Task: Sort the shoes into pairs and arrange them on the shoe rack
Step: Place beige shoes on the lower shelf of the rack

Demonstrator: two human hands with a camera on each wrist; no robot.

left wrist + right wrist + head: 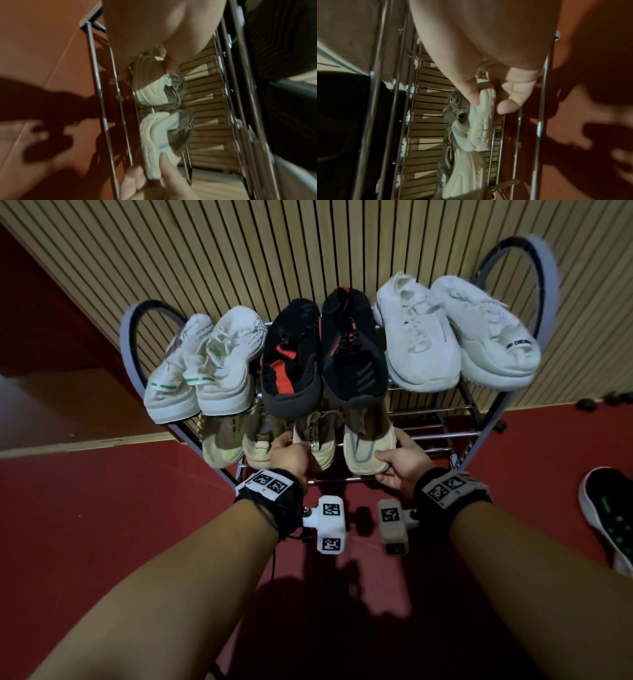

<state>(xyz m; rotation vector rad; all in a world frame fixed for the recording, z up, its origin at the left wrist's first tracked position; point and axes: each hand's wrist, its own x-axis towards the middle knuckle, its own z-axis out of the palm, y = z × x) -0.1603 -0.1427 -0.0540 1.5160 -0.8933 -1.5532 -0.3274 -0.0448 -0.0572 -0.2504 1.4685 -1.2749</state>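
On the rack's (428, 436) second shelf, two beige sneakers stand side by side, heels toward me. My left hand (291, 451) grips the heel of the left one, the lettered beige sneaker (313, 440). My right hand (394, 453) pinches the heel of the right beige sneaker (366, 446), thumb on its upper and fingers under the sole. The left wrist view shows the left hand (164, 54) on the lettered sneaker (154, 86), with the other sneaker (157, 135) below. In the right wrist view the right hand (488, 94) holds the thick cream sole (484, 121).
The top shelf carries a white-and-green pair (202, 371), a black-and-red pair (322, 354) and a white pair (455, 333). Two more beige shoes (239, 446) sit left of my hands. A black shoe (606, 515) lies on the red floor at right. A slatted wooden wall backs the rack.
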